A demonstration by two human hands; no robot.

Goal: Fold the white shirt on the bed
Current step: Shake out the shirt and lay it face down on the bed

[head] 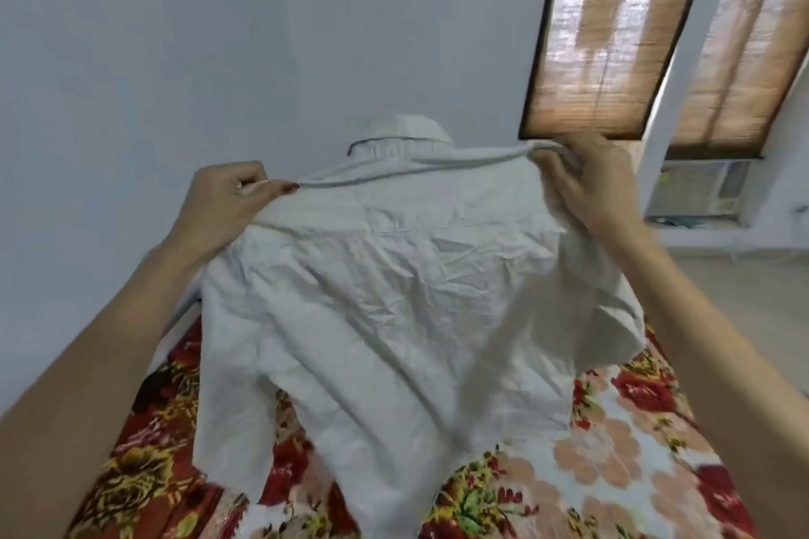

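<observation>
Head view: a person holds a white shirt [394, 298] up by its shoulders over a bed [634, 451]
Left hand [227, 201]: curled, with the thumb and fingers pinching the shirt's left shoulder edge
Right hand [586, 184]: fingers curled round the bunched cloth of the right shoulder, gripping it
Shirt position: lifted in front of the person, spread between the two hands, with the creased back panel facing the camera
Collar [402, 140]: at the top between the hands, standing above the shoulder line, with a thin dark line along its lower edge
Sleeves: one short sleeve hangs at each side below the hands
Hem: hangs low towards the bed; contact with the cover cannot be told
Bed cover: floral print in red, yellow and peach on white
Background: pale wall [219, 35] on the left, two windows with woven blinds [613, 35] on the right
Air conditioner [700, 193]: white window unit below the far blind; its front is too blurred to read any marking
</observation>
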